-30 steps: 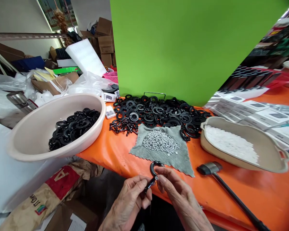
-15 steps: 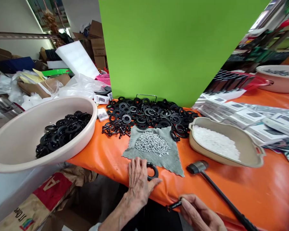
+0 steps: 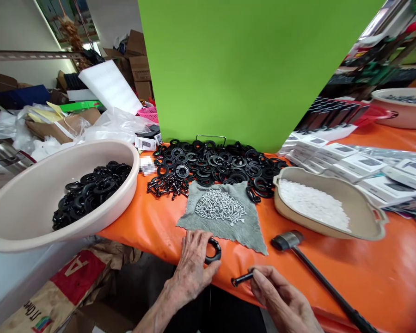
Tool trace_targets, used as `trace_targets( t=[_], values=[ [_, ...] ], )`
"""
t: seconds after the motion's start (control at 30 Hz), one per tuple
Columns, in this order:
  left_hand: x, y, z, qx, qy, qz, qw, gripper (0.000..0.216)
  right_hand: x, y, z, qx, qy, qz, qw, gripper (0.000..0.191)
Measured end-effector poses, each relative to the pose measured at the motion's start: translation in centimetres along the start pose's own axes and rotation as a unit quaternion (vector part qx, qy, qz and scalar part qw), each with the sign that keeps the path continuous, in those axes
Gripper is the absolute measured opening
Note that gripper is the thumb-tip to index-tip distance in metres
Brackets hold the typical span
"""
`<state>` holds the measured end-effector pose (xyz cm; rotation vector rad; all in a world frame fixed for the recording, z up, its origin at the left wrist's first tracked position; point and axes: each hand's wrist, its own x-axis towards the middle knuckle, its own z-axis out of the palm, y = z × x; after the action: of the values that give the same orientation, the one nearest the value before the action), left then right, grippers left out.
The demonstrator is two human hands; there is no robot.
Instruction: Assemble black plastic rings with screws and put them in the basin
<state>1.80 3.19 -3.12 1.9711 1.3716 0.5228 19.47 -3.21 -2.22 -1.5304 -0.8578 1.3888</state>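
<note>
My left hand (image 3: pixel 193 261) rests on the orange table (image 3: pixel 395 263) near its front edge, fingers curled round a black ring (image 3: pixel 213 250) that lies flat there. My right hand (image 3: pixel 280 300) is closed in a pinch on a short black pin (image 3: pixel 241 278), held just above the table edge to the right of the ring. Right behind the ring lies a grey cloth (image 3: pixel 249 231) with a heap of silver screws (image 3: pixel 220 206). A black-handled hammer (image 3: pixel 315 273) lies to the right of my hands.
A pile of black rings (image 3: pixel 217 164) and black pins (image 3: pixel 168 184) covers the middle of the table. A beige basin (image 3: pixel 31 203) with black rings sits left, a beige tray (image 3: pixel 360 208) of white pellets right. White boxes (image 3: pixel 357 162) line the far right. A green panel (image 3: pixel 246 64) stands behind.
A second ago both hands held the ring and pin together in front of me. The ring now lies on the table under my left hand, and my right hand holds the pin apart.
</note>
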Motion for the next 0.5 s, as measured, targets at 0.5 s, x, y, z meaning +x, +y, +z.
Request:
trace_targets(
  t=[0.5],
  values=[
    [-1.2,1.9,-1.6,-0.393,-0.061,-0.060,0.916,0.030,2.8,-1.3,2.9,0.042,-0.008,-0.053,0.998,0.036]
  ],
)
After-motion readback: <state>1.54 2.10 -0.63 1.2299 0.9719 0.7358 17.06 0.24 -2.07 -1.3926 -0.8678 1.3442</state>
